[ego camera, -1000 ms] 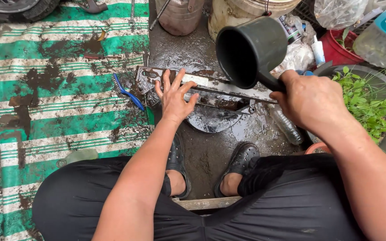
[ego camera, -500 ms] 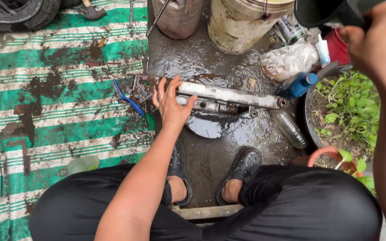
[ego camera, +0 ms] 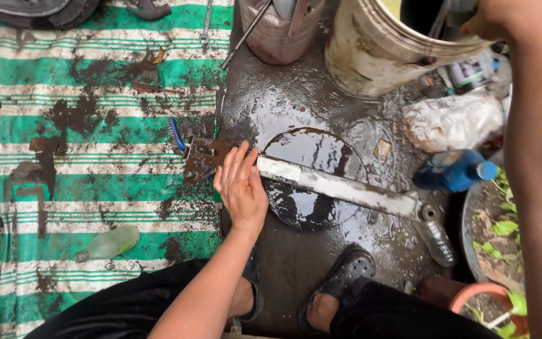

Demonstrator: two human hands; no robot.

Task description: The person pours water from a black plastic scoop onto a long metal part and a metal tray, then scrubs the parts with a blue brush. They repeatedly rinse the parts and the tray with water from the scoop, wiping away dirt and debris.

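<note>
Left hand [ego camera: 241,186] lay flat, fingers [ego camera: 236,164] spread and released, pressing the dirty end of a long metal bar [ego camera: 340,187] — not gripping it. The bar lay on wet ground over a round dark pan [ego camera: 312,179], long axis running from about 10 o'clock to 4 o'clock, its clean pale length extending away from the fingers toward 4 o'clock. Right hand [ego camera: 487,22] was up at 1 o'clock by the rim of a large bucket [ego camera: 384,53], well apart from the bar — grip hidden, could not tell. A blue bottle [ego camera: 453,171] lay near the far end.
</note>
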